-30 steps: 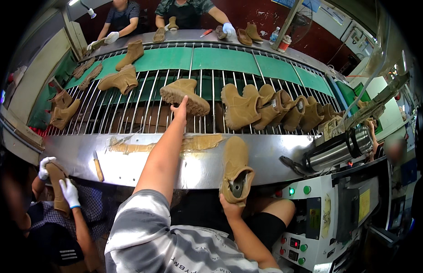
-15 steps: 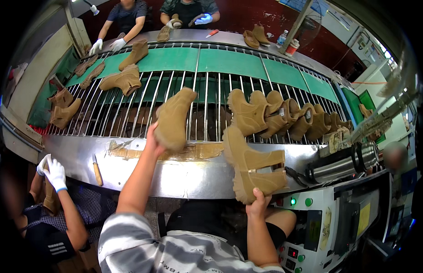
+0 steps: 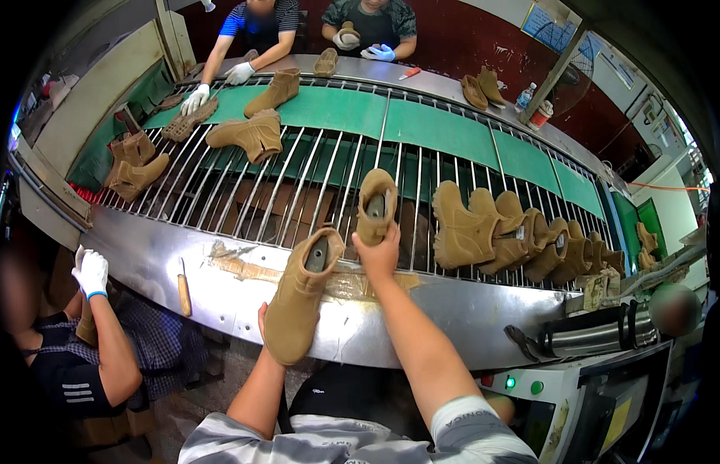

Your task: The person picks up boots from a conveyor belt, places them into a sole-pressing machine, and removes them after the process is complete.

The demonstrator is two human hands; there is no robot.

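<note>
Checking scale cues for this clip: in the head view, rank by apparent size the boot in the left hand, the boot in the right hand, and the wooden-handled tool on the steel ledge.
1. Boot in the left hand, though it is nearest the camera.
2. Boot in the right hand.
3. Wooden-handled tool, clearly smallest.

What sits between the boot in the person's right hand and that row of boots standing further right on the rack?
Nothing: in the head view, only bare metal bars separate the boot in the right hand from the row of tan boots.
</note>
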